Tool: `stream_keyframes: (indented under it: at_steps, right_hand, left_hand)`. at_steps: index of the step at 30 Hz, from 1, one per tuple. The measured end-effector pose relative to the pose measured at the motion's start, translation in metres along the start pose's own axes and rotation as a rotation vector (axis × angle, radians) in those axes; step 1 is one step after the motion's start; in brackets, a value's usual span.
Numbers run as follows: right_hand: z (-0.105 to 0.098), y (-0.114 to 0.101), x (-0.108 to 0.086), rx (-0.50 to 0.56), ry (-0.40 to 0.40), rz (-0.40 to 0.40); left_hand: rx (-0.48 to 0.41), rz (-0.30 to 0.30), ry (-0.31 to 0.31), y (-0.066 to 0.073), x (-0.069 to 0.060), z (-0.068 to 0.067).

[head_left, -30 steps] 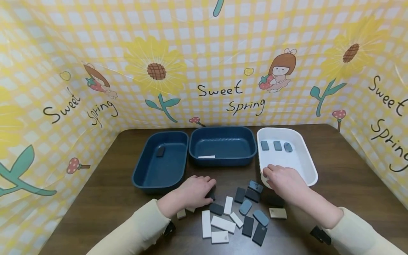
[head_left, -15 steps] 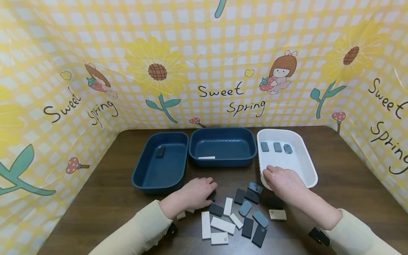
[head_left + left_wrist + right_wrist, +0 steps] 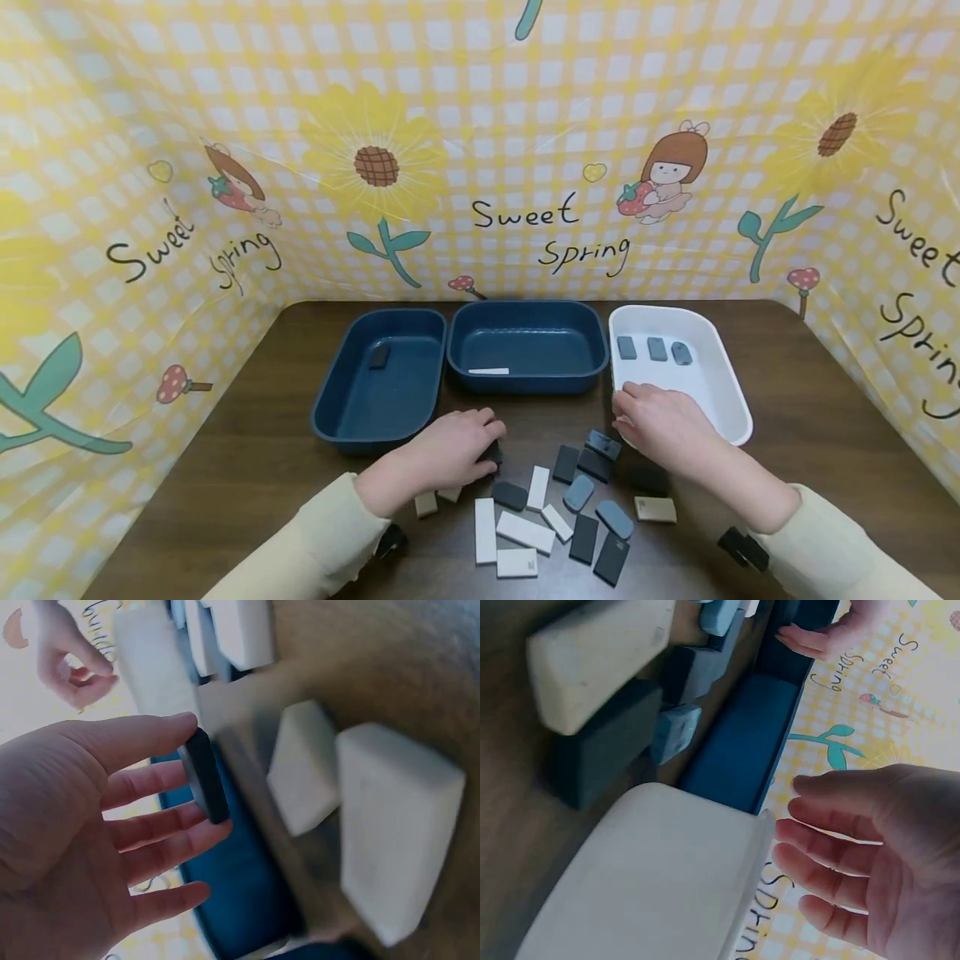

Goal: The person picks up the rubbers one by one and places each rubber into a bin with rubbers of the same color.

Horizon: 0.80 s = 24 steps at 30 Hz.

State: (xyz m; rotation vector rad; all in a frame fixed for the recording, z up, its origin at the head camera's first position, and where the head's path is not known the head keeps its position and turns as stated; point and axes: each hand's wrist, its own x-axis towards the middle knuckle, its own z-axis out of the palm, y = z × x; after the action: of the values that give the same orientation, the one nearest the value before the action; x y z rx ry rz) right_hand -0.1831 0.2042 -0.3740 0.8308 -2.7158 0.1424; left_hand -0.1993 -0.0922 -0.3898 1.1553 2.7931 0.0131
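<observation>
In the left wrist view, my left hand (image 3: pixel 97 795) pinches a small black block (image 3: pixel 204 776) between thumb and fingertips. The head view has this left hand (image 3: pixel 450 450) just above the table, right of the left blue tray (image 3: pixel 327 421), with the block mostly hidden behind the fingers. My right hand (image 3: pixel 667 421) hovers at the near-left rim of the white tray (image 3: pixel 731 392). Its fingers are loosely bent with nothing between them in the right wrist view. Inside the white tray lie a blue-grey block (image 3: pixel 627 347), a second blue-grey block (image 3: pixel 657 349) and a rounded one (image 3: pixel 681 353).
Several white, black, blue-grey and beige blocks lie between the hands, including a long white block (image 3: pixel 525 532) and a beige block (image 3: pixel 655 509). The middle blue tray (image 3: pixel 525 383) holds a thin white piece (image 3: pixel 488 371). A black block (image 3: pixel 379 357) lies in the left tray.
The left hand has shifted slightly left with the black block. The right hand stays near the white tray's rim, almost unmoved. The head view has tilted slightly.
</observation>
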Motion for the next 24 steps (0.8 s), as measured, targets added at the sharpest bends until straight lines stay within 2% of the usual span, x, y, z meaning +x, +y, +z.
stream_keyframes:
  at_steps: [5, 11, 18, 24]
  right_hand:
    - [-0.004, -0.013, 0.018, 0.016, 0.038, -0.06]
    - [0.0, -0.028, 0.044, 0.001, 0.062, -0.167]
    - [0.015, -0.049, 0.07, 0.056, -0.038, -0.266]
    - [0.029, -0.071, 0.087, 0.097, -0.122, -0.356]
  left_hand:
    - [-0.053, -0.003, 0.075, -0.006, -0.016, -0.014]
    - [-0.046, -0.014, 0.165, -0.023, -0.032, -0.031]
    - [-0.026, -0.084, 0.206, -0.053, -0.04, -0.042]
    - [-0.045, -0.17, 0.207, -0.086, -0.046, -0.053]
